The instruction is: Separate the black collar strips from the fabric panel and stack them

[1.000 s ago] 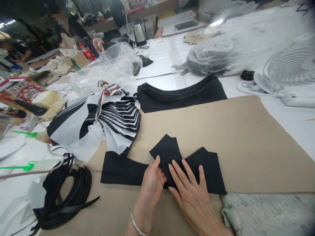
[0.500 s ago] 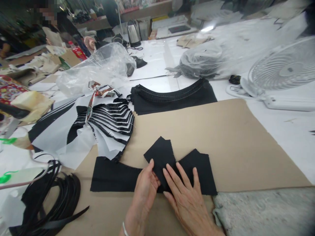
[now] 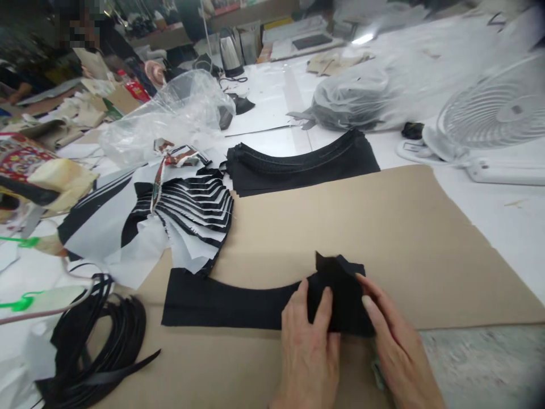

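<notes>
A curved black fabric piece (image 3: 230, 298) lies on a sheet of brown paper (image 3: 383, 227) in front of me. Its right end is folded up into a small peak. My left hand (image 3: 309, 346) presses on that end with the fingers laid over the cloth. My right hand (image 3: 394, 341) holds the right edge of the same end, fingers bent around it. Both hands touch the black fabric piece and nothing else.
A stack of black curved pieces (image 3: 298, 165) lies beyond the paper. A fanned pile of black-and-white cut pieces (image 3: 187, 213) sits left of it. Coiled black straps (image 3: 89, 341) lie at the near left. A white fan (image 3: 494, 113) and plastic bags (image 3: 179, 113) stand farther back. A person is at the far left.
The loose square flap that stood up in the middle has been turned over to the right. Both hands slid right along the piece to its right end.
</notes>
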`<state>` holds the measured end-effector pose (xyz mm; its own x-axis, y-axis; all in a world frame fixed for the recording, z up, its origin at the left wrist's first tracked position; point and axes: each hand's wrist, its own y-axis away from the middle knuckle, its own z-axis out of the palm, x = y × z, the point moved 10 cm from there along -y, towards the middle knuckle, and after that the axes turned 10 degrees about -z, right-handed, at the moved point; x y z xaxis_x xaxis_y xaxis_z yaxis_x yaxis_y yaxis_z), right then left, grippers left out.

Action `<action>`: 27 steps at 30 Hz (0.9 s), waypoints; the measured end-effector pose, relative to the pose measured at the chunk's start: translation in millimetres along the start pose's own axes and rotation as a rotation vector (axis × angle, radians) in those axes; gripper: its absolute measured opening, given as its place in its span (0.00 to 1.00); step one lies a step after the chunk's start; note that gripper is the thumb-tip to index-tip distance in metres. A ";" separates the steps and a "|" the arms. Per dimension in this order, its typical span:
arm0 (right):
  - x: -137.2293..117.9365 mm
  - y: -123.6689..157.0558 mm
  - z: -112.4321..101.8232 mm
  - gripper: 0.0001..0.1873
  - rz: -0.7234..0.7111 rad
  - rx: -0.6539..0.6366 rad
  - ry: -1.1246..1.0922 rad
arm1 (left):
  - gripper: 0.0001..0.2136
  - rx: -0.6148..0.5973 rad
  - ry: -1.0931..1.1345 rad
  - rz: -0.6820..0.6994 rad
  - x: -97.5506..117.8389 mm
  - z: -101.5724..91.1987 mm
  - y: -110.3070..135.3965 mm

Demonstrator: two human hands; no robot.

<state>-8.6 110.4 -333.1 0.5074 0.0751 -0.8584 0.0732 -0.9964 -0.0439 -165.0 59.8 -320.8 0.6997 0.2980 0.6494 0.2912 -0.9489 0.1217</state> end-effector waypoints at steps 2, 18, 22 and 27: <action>9.6 -3.9 -1.7 0.31 0.072 0.015 -0.042 | 0.31 0.047 -0.151 0.071 5.7 9.7 7.8; 7.8 -18.7 -5.4 0.29 -0.114 -0.048 0.369 | 0.25 0.217 -0.596 0.292 -26.4 2.3 31.3; 15.2 -17.7 -4.3 0.27 -0.094 -0.077 0.306 | 0.27 0.230 -0.638 0.321 -23.3 5.2 31.9; 21.0 -20.5 -13.8 0.27 -0.045 0.007 0.301 | 0.27 0.228 -0.673 0.348 -22.1 8.9 33.2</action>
<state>12.5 132.9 -343.1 0.7355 0.1269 -0.6656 0.0961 -0.9919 -0.0830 -165.1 22.6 -337.8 0.9983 0.0556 0.0190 0.0583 -0.9760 -0.2097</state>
